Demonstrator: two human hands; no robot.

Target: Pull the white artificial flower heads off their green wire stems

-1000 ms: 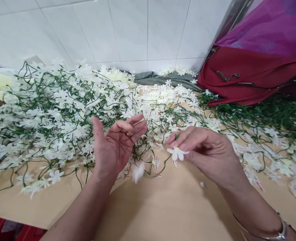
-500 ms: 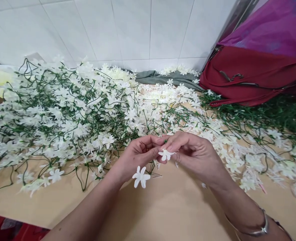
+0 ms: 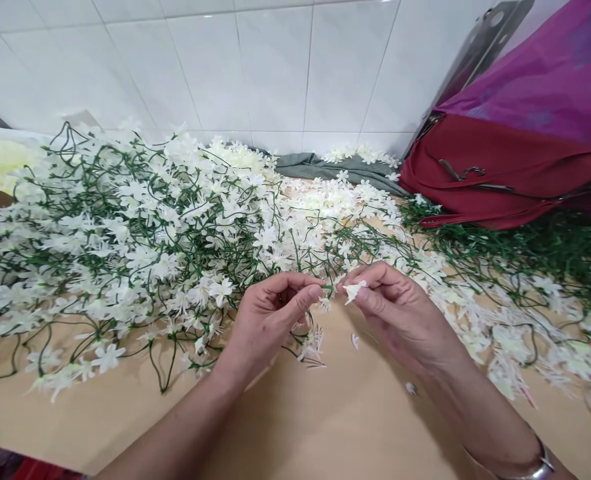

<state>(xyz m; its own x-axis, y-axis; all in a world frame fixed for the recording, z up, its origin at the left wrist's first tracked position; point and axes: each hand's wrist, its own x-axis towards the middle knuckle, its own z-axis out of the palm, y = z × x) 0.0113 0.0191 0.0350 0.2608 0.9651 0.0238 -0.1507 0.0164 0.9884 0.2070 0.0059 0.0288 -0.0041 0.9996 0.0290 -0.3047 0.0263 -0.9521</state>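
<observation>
My left hand is closed in a pinch on a green artificial flower stem, whose tip points toward the other hand. White stamens and part of a blossom hang below these fingers. My right hand pinches a small white artificial flower between thumb and forefinger, its petals turned sideways. A narrow gap lies between the two sets of fingertips. Whether a thin part still links stem and flower is too small to tell.
A large heap of white flowers on green stems covers the left. Loose petals and white stamens lie to the right. A red bag rests on green stems at the back right. Grey cloth lies along the tiled wall.
My hands have drawn a little apart. The flower in my right hand has turned sideways and moved right. The blossom by my left wrist no longer shows there. The view has shifted slightly.
</observation>
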